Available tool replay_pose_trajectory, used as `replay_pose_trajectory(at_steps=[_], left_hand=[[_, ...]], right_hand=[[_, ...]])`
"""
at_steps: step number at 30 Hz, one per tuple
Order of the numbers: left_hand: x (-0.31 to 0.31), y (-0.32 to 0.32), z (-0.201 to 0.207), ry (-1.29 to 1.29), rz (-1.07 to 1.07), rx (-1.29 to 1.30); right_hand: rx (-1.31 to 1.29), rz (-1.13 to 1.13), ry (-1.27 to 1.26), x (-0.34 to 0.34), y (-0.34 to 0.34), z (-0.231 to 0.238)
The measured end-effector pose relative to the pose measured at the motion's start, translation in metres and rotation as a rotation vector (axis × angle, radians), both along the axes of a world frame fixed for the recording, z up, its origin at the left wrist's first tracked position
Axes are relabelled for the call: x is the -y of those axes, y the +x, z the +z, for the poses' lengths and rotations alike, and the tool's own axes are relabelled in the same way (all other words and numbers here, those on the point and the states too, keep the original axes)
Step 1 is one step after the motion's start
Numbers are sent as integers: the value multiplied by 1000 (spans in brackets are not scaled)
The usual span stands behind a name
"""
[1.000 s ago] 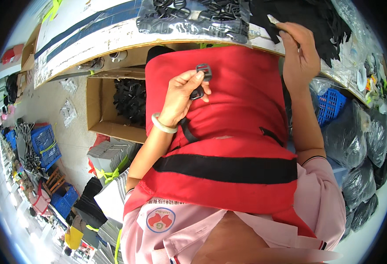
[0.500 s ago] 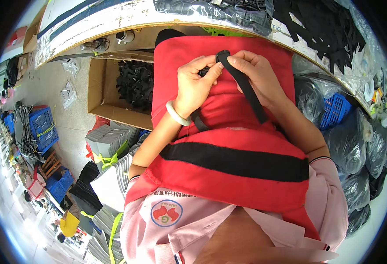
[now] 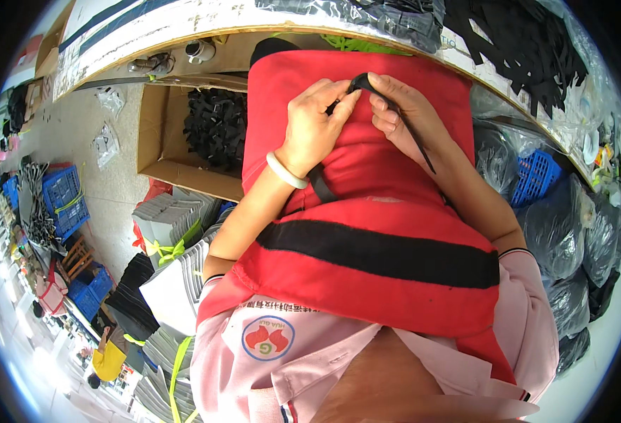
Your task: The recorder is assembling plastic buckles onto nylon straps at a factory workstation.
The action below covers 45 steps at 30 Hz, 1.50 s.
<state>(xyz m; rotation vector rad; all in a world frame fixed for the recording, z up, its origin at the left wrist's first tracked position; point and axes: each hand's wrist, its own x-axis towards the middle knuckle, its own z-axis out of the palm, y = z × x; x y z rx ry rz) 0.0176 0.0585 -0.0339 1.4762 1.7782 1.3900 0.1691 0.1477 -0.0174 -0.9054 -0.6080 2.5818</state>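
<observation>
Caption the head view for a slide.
Left hand and right hand pinch a black strap over a red apron.

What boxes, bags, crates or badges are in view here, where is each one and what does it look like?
Cardboard box: on the floor, left; brown, open, full of black parts.
Blue crate: right, under the table; plastic lattice.
Blue crates: far left, on the floor.
Black bags: right; shiny, bulging.
Round badge: on the pink shirt; red and green.

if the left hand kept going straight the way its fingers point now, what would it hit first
The left hand points toward the right hand, fingertips almost meeting over the red fabric. It would likely meet first the black strap pinched between them, then the right fingers, though depth is hard to judge.
</observation>
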Motion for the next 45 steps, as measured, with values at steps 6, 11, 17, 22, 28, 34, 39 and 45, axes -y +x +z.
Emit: replay_pose_trajectory(at_steps=[6, 11, 17, 22, 28, 34, 39, 45], left_hand=[[2, 2, -5, -26, -8, 18], [9, 0, -11, -180, -137, 425], [6, -9, -18, -385, -65, 1478], [4, -5, -3, -263, -36, 1249], [2, 3, -4, -141, 24, 1090], [9, 8, -3, -108, 71, 938], [11, 4, -7, -79, -5, 1024], [21, 5, -3, -44, -101, 764]], right_hand=[[205, -8, 340, 7, -2, -6], [48, 164, 242, -6, 5, -6], [287, 197, 860, 0, -2, -12], [212, -136, 1334, 4, -3, 22], [361, 133, 880, 1, -4, 30], [465, 225, 800, 6, 5, 6], [330, 35, 674, 13, -6, 3], [330, 255, 639, -6, 3, 10]])
